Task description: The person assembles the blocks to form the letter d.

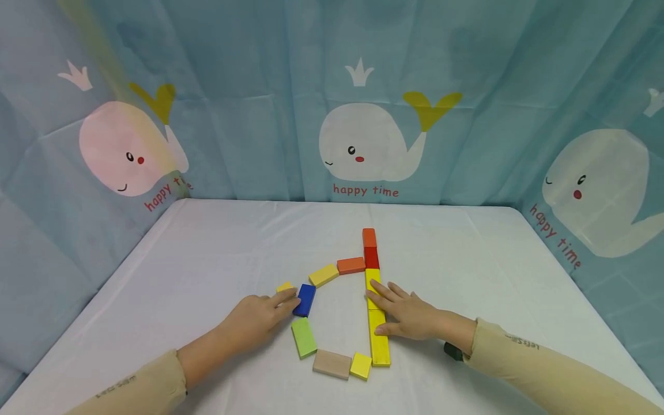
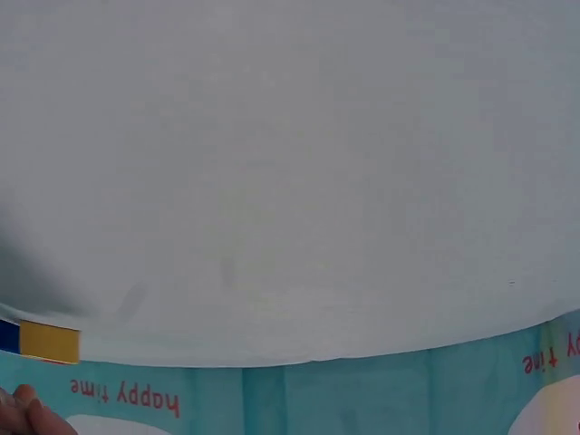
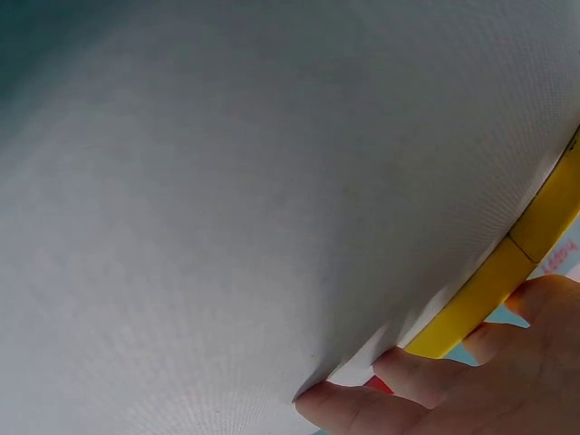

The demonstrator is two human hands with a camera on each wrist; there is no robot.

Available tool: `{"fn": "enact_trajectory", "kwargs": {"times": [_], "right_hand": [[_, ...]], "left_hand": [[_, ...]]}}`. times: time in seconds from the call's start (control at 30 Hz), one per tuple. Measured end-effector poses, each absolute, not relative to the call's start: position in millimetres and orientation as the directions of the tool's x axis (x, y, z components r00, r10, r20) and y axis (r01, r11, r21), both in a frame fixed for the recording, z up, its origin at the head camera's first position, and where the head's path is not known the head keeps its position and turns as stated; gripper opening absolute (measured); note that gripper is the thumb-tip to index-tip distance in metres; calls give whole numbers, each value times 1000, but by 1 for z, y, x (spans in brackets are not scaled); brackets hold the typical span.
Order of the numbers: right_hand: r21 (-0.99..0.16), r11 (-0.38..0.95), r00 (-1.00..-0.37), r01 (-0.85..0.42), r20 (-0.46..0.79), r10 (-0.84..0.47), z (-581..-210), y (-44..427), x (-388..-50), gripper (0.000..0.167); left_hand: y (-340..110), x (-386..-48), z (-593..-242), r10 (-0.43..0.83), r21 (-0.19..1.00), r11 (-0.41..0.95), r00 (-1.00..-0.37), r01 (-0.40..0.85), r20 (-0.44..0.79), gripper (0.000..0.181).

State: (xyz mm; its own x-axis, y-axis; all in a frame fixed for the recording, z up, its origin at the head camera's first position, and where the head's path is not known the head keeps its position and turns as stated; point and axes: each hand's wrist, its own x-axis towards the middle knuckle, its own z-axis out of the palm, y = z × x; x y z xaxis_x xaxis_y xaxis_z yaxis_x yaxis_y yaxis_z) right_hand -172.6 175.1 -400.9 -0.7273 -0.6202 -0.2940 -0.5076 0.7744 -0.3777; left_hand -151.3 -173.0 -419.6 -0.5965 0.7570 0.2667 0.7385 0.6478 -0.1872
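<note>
My left hand (image 1: 254, 320) reaches in from the left, fingertips at the left edge of a blue block (image 1: 306, 300). Just beyond those fingers lies a small yellow block (image 1: 285, 286), partly covered. In the left wrist view, a bit of the fingers (image 2: 25, 413) appears below the blue and yellow blocks; the thumb cannot be made out. My right hand (image 1: 410, 314) rests with spread fingers on two long yellow blocks (image 1: 380, 350) laid end to end. Beyond them, a red block (image 1: 371, 257) and an orange block (image 1: 369, 237) continue the straight line.
A curve of blocks bows leftward from the line: orange (image 1: 351, 266), pale yellow (image 1: 324, 275), blue, green (image 1: 304, 338), tan wooden (image 1: 332, 364) and square yellow (image 1: 361, 366). They lie on a white-covered table (image 1: 207, 248). A whale-print curtain (image 1: 249, 144) surrounds its back and sides.
</note>
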Motion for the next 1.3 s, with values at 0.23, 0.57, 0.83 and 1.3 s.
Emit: {"fn": "enact_trajectory", "kwargs": {"times": [0.23,0.57,0.83,1.3], "right_hand": [[-379,780,-729,-497,-304,-613,-401,174,-173,77],[-430,767,-754,-476,-250,-608,-396,175,-188,83],[-439,780,-766,-445,-265,-586,-397,176,-214,85],[-404,794,-749,-454,-310,-586,-402,181,-222,82]], "left_hand": [[-189,-175,-425,691,-186,716,-645,673,326,40],[-189,-185,-422,725,-214,688,-647,693,234,38],[-184,-193,-423,733,-244,678,-615,693,291,28],[-184,-180,-416,745,-221,623,-482,751,462,28]]}}
